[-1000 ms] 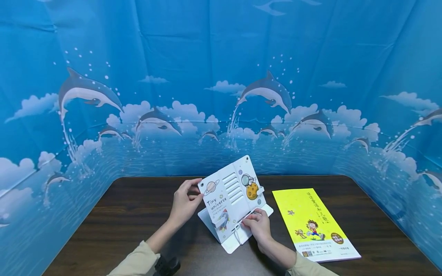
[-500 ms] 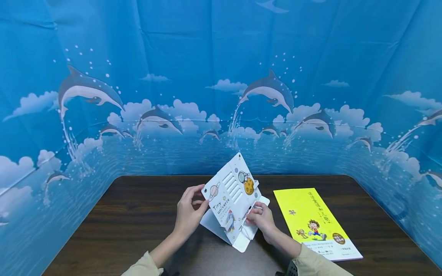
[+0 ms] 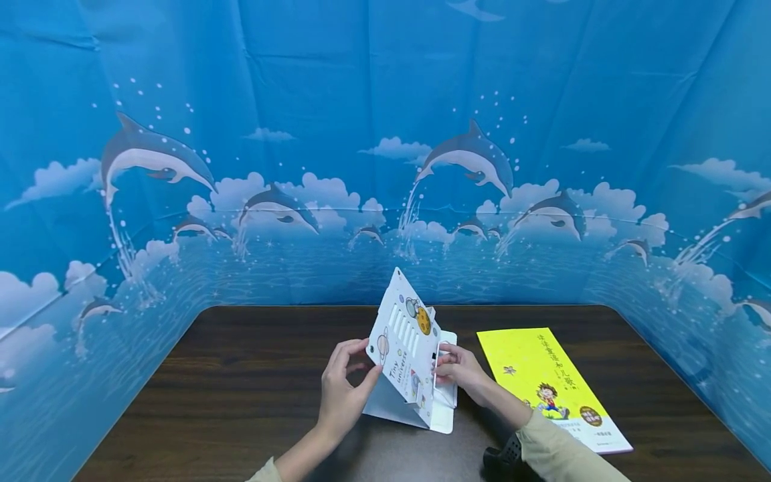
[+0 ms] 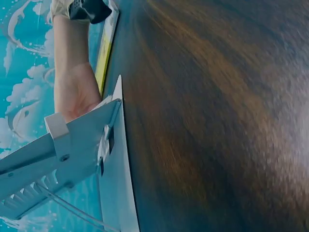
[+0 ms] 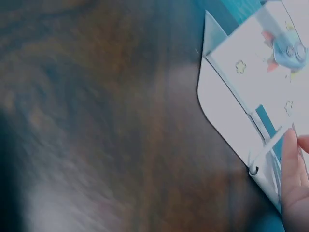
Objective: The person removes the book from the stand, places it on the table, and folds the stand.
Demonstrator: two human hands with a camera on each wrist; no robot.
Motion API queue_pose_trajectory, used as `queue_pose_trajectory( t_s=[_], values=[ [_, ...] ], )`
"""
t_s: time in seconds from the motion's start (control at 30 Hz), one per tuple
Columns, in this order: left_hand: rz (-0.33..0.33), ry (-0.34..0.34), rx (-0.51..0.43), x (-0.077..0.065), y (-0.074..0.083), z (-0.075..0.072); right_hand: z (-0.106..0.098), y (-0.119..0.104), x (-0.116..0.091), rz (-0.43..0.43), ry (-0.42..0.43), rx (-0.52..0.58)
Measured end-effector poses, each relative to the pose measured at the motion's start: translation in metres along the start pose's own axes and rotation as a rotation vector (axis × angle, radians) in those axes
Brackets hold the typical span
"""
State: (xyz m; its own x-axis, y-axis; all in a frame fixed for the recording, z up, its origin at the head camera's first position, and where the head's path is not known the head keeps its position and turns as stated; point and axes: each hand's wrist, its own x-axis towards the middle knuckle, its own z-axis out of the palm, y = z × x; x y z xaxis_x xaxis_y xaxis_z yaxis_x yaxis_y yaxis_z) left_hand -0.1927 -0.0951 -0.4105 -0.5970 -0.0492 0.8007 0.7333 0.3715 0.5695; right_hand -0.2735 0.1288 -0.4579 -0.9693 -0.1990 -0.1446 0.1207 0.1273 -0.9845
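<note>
A white book stand (image 3: pixel 402 341) printed with "Tiny universe", a planet and an astronaut stands on the table, its slotted panel tilted up from its base plate (image 3: pixel 442 420) and facing right. My left hand (image 3: pixel 345 395) pinches the panel's left corner between thumb and fingers. At the lower front edge, my right hand (image 3: pixel 462 370) holds the stand near its white wire clip (image 5: pixel 268 149); in the right wrist view the fingertips meet this wire. The left wrist view shows the stand's grey-looking back (image 4: pixel 82 145) and its support wire (image 4: pixel 72 207); my left hand is outside that view.
A yellow book (image 3: pixel 542 381) with a cartoon child lies flat to the right, partly behind my right forearm. The dark wooden table (image 3: pixel 241 381) meets a blue dolphin-print curtain (image 3: pixel 361 167) at its back edge.
The book stand has turned, its printed face swinging toward the right. My left hand has moved right and toward me with the corner; my right hand has stayed at the lower edge.
</note>
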Motion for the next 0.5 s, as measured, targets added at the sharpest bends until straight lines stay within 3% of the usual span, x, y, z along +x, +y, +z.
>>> queue_pose_trajectory(
  t_s=[0.17, 0.3, 0.4, 0.5],
  values=[
    [0.045, 0.012, 0.006, -0.002, 0.005, 0.005, -0.006, -0.003, 0.006, 0.047, -0.048, 0.007],
    [0.065, 0.017, 0.012, 0.002, 0.024, 0.007, -0.011, -0.004, 0.011, 0.093, -0.073, 0.021],
    [0.073, 0.015, 0.006, 0.0, 0.022, 0.01, -0.013, -0.004, 0.014, 0.106, -0.089, 0.032],
    [0.067, 0.02, -0.012, -0.007, 0.01, 0.015, -0.015, -0.003, 0.017, 0.108, -0.103, 0.037]
  ],
)
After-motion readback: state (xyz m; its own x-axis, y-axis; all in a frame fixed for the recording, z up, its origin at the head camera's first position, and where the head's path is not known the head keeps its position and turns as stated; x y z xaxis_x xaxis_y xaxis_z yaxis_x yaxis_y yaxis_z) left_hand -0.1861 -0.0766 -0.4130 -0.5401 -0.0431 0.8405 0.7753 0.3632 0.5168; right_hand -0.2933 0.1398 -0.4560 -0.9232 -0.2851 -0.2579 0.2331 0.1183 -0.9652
